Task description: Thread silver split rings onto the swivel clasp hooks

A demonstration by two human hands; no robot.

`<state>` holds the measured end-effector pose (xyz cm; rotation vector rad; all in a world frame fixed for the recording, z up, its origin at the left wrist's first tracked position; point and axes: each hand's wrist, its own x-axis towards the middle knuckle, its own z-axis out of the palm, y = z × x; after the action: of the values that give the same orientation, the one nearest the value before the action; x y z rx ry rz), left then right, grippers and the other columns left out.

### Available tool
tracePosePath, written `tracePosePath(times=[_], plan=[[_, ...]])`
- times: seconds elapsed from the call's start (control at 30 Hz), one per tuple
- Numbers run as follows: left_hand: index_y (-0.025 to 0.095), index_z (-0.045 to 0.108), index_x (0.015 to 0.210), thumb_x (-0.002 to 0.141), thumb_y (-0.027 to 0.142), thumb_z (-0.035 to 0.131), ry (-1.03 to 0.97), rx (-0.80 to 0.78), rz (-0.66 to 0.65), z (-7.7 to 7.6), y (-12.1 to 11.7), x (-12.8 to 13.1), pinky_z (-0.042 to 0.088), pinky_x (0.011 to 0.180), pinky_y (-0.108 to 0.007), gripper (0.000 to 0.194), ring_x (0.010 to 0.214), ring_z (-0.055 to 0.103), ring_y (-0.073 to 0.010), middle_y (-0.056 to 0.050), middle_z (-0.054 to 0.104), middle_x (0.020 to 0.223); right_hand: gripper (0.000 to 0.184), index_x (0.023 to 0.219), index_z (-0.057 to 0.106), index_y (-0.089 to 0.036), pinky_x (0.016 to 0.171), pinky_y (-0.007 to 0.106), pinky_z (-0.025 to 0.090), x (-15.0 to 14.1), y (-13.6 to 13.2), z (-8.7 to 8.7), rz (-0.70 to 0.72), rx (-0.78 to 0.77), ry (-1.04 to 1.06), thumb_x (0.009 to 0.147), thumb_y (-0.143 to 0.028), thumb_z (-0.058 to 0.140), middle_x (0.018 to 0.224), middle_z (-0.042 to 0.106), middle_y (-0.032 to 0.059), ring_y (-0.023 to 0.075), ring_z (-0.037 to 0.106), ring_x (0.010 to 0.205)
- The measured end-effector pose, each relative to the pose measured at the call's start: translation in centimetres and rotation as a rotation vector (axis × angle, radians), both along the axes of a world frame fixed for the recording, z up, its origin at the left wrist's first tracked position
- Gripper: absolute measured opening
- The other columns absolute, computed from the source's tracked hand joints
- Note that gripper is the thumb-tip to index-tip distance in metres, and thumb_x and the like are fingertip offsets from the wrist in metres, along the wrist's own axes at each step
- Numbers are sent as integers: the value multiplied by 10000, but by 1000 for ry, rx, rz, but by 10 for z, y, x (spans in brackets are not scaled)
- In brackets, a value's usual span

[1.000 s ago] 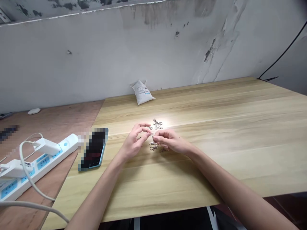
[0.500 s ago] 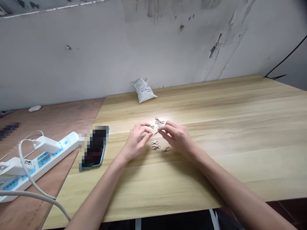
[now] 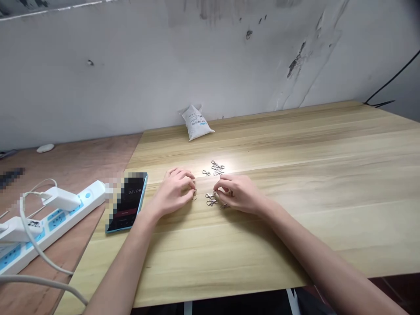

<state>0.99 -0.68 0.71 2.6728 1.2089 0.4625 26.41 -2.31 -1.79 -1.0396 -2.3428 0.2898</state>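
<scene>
Both my hands rest low on the light wooden table point(image 3: 295, 183). My left hand point(image 3: 175, 189) is curled, fingertips pinching a small metal ring point(image 3: 194, 195) against the tabletop. My right hand point(image 3: 238, 193) is curled too, its fingertips on a small cluster of metal clasps point(image 3: 211, 199) lying between the hands. A second little heap of metal clasps point(image 3: 215, 167) lies just beyond the hands in a bright patch of light.
A phone point(image 3: 127, 206) in a blue case lies left of my left hand. A white power strip point(image 3: 49, 223) with plugs and cables sits on the brown table at far left. A small white bag point(image 3: 196, 123) leans by the wall.
Both hands have come down from a raised pinch between them to the tabletop. The left hand now presses on a ring, and the right hand reaches the near clasps.
</scene>
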Motion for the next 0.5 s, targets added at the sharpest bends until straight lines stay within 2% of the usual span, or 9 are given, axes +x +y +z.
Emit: tracePosePath(times=[0.1, 0.17, 0.23, 0.3, 0.4, 0.5], plan=[[228, 656, 851, 878, 205, 530, -14, -33, 26, -1, 5, 7, 223, 1129, -506, 131, 1033, 602, -194, -7, 675, 1048, 138, 871, 682, -190, 565, 236, 290, -1, -1, 3, 17, -29, 6, 881, -252, 558, 799, 610, 13, 97, 493, 621], [223, 648, 916, 903, 212, 510, -21, 0, 71, -4, 11, 17, 268, 1104, -489, 139, 991, 616, -188, -14, 682, 1040, 188, 939, 686, -188, 571, 243, 294, -6, -3, 2, 10, -8, -6, 895, -318, 558, 863, 605, 37, 110, 494, 654], [224, 638, 1038, 917, 232, 515, 12, 69, 81, -6, 19, 30, 328, 1058, -449, 173, 1052, 594, -209, -39, 668, 1090, 214, 977, 689, -187, 565, 247, 285, -13, -4, 0, 20, 11, -45, 891, -345, 573, 894, 598, 51, 119, 484, 674], [214, 627, 1118, 917, 219, 518, 68, 128, 64, -9, 29, 42, 368, 1013, -421, 229, 1074, 582, -222, -62, 649, 1128, 175, 907, 700, -185, 550, 248, 265, -17, -5, -2, 36, 23, -83, 883, -315, 587, 861, 589, 50, 122, 465, 676], [199, 675, 1011, 934, 168, 462, 172, 159, 19, -13, 40, 51, 405, 940, -406, 228, 1014, 595, -225, -71, 659, 1071, 227, 715, 679, -175, 537, 254, 243, -17, -5, -2, 34, 42, -88, 887, -291, 586, 755, 562, 37, 120, 435, 652], [195, 693, 914, 937, 183, 484, 179, 197, -3, -16, 45, 49, 412, 886, -399, 211, 933, 601, -224, -67, 678, 989, 327, 631, 638, -166, 536, 260, 245, -12, -3, -1, -29, 84, -53, 917, -293, 544, 739, 564, 39, 113, 429, 623]])
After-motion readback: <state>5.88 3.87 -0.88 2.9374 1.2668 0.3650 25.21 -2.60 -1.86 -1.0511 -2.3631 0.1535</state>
